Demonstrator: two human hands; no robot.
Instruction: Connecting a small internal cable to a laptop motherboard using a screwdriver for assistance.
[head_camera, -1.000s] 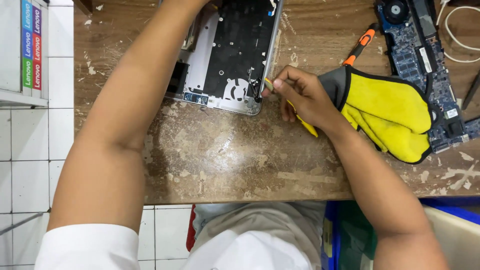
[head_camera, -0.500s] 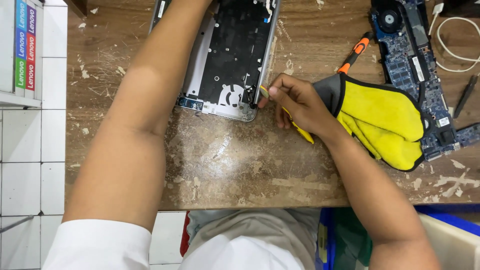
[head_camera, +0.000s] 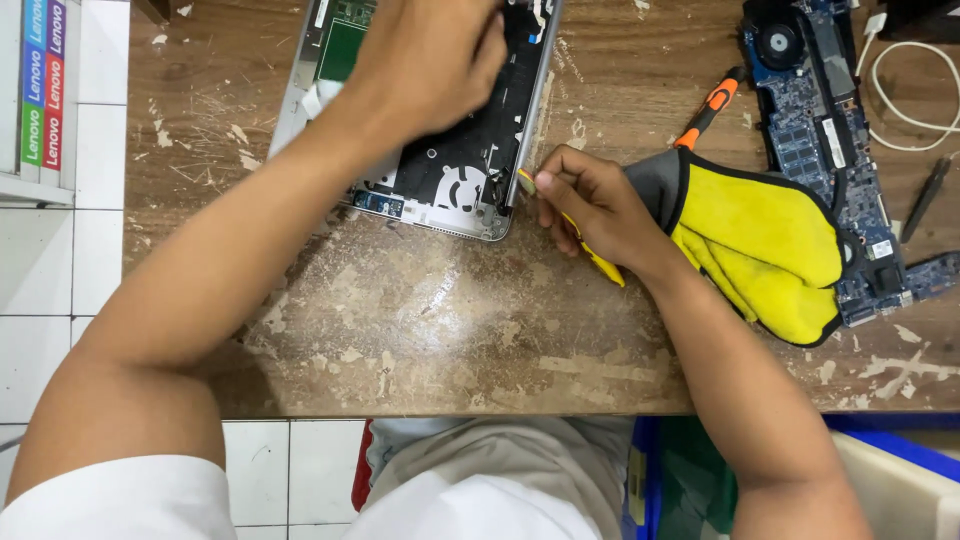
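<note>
— What has changed since a second ago?

— Since then, my view has dropped lower on the table (head_camera: 420, 330), so my left hand (head_camera: 425, 60) now shows whole; before, it ran off the top edge. It lies palm down, fingers curled, pressing on the opened laptop shell (head_camera: 455, 175), which sits at the top middle of the worn wooden table with its dark inner side facing up. My right hand (head_camera: 590, 205) has hardly moved and sits just beside the shell's right edge.

— What are the fingers doing?

— On my right hand, thumb and forefinger are pinched narrow around a thin yellow tool (head_camera: 600, 262). Its tip (head_camera: 524, 180) touches the shell's right rim near the lower corner, and its tail sticks out below my palm. My left hand grips nothing; it only bears down on the shell.

— What lies around them?

— Just to the right of my right hand lies a yellow cloth with a dark border (head_camera: 765, 245), touching my wrist. An orange-handled screwdriver (head_camera: 712, 105) pokes out from under the cloth's top edge. Further right rests a blue circuit board with a round fan (head_camera: 815, 120), partly covered by the cloth. A white cable (head_camera: 915, 95) curls at the top right corner.
</note>
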